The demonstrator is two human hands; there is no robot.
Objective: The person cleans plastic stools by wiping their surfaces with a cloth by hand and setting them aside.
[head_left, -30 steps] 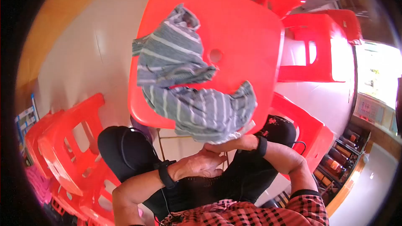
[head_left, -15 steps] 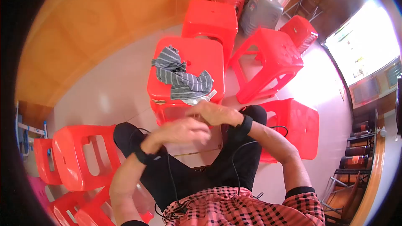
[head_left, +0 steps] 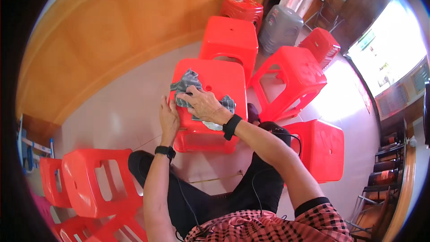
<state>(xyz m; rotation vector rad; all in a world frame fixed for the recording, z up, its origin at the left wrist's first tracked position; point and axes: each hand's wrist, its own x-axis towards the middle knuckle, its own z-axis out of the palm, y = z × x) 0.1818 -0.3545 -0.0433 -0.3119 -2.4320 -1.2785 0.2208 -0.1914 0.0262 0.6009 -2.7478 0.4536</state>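
Observation:
A crumpled grey cloth (head_left: pixel 189 77) with pale stripes lies on the red plastic stool (head_left: pixel 224 74) in front of me; whether it is a garment I cannot tell. My right hand (head_left: pixel 207 106) is over its middle, the bent fingers gripping the fabric and hiding part of it. At the stool's left front edge, beside the cloth, is my left hand (head_left: pixel 169 118), open with its fingers pointing up and apart. A pale piece (head_left: pixel 212 126) shows at the cloth's near side, under my right wrist.
More red stools stand around: one behind (head_left: pixel 230 36), one at the back right (head_left: pixel 295 69), one by my right knee (head_left: pixel 320 152), several at left (head_left: pixel 80 183). A grey stool stack (head_left: pixel 281 29) stands farther back. Thin black cables (head_left: pixel 182 195) hang over my legs.
Both hands have moved forward from above my lap to the stool. My right hand has come down on the cloth and gripped it; my left has reached the stool's edge. The view has shifted.

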